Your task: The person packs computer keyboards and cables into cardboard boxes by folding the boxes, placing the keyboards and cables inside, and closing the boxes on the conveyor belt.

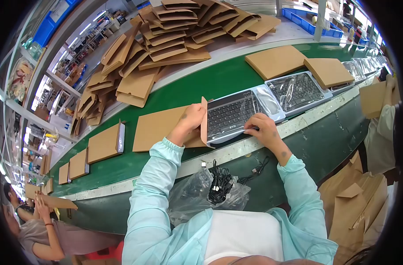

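Left hand (191, 117): half-curled against carton flap (204, 131), left of keyboard (231, 113); cannot tell if gripping
Right hand (260, 128): nearly closed at keyboard's near edge; hold unclear
Cables (220, 182): nearer than keyboard

We cannot see all of the left hand's (191, 118) fingertips at the carton's flap (204, 132), nor tell whether the right hand (262, 129) pinches anything at the keyboard tray's front edge (230, 138). The print on the small box's end (121, 138) is too tiny for us to read, and our view's dark border cuts off the co-worker at right (382, 137).
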Action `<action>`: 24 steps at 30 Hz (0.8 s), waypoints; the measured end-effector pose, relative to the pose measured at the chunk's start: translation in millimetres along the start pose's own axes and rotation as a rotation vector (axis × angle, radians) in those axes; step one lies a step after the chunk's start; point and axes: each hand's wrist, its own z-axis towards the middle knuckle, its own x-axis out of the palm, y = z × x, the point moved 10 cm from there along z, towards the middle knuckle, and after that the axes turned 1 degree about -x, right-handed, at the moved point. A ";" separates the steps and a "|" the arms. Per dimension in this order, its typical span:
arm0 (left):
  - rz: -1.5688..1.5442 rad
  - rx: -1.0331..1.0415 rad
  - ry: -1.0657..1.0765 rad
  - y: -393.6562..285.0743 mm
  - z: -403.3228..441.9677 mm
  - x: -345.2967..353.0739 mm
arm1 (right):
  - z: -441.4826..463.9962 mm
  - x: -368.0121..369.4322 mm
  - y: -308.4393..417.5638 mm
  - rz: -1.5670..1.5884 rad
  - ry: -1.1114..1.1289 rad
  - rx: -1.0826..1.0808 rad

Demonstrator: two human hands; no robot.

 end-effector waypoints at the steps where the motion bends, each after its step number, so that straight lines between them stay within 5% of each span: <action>1: -0.086 -0.089 0.021 1.1 -2.3 6.0 | 1.6 2.3 5.0 -0.020 0.027 -0.034; 4: -0.389 -0.080 0.074 2.1 14.4 49.4 | 2.7 17.0 12.0 -0.002 0.135 -0.054; 6: -0.290 -0.060 0.073 -15.2 24.1 80.8 | -1.4 24.8 6.3 0.098 0.231 0.052; 9: -0.194 -0.023 0.096 -27.2 54.5 94.1 | -3.1 -13.3 -17.4 0.531 0.061 0.136; 13: -0.150 -0.071 0.115 -15.4 46.7 69.5 | -23.4 -83.7 -69.5 -0.150 -0.298 0.360; 16: -0.122 -0.051 0.051 -14.7 25.9 50.0 | -14.1 -57.5 -53.6 -0.285 -0.301 0.207; 20: -0.165 -0.010 0.039 -16.7 6.1 34.5 | 1.5 -20.2 -12.1 -0.189 -0.151 0.362; 23: -0.055 0.062 0.098 -60.9 -20.0 35.1 | 10.1 39.0 36.1 0.275 0.063 0.420; 24: 0.547 0.431 -0.168 -80.7 -14.2 20.7 | 12.2 37.4 52.6 0.304 0.097 0.331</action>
